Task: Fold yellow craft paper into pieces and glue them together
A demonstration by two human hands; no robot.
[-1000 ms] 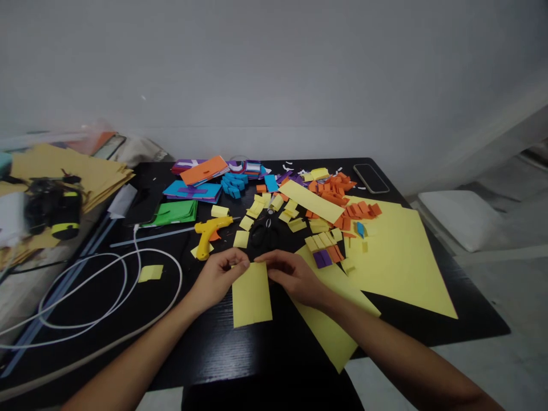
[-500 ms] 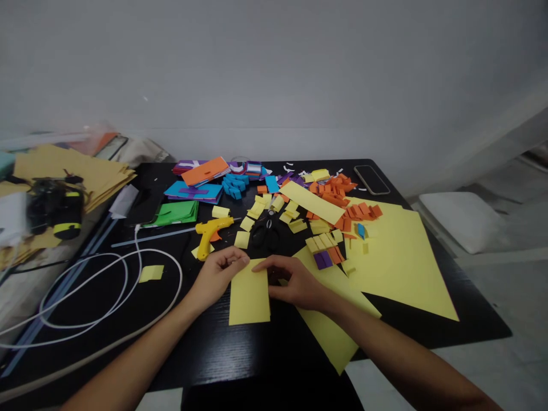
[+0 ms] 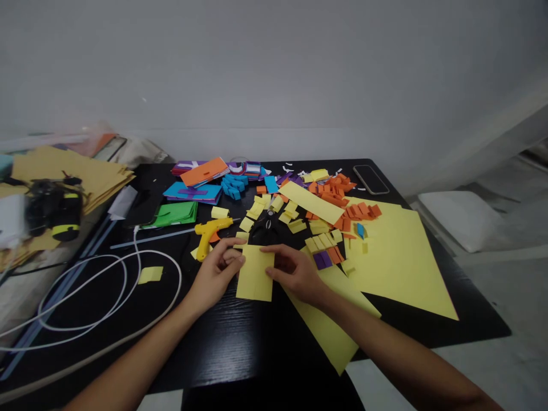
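Note:
A yellow paper rectangle (image 3: 255, 275) is held just above the black table (image 3: 240, 348), in front of me. My left hand (image 3: 216, 274) pinches its left edge, fingers curled around it. On the right edge my right hand (image 3: 294, 273) grips it with thumb and fingers. Black scissors (image 3: 266, 226) lie just beyond the paper. A yellow glue gun (image 3: 208, 234) rests to the left of the scissors.
Several small folded yellow, orange, blue and purple paper pieces (image 3: 325, 217) litter the table's far half. Big yellow sheets (image 3: 398, 262) lie at right, a phone (image 3: 370, 178) at the far right, white cables (image 3: 107, 285) at left, coloured card stacks (image 3: 192, 191) behind.
The yellow paper has been lifted and shifted away from me, toward the scissors. It looks shorter now. Both hands moved forward with it.

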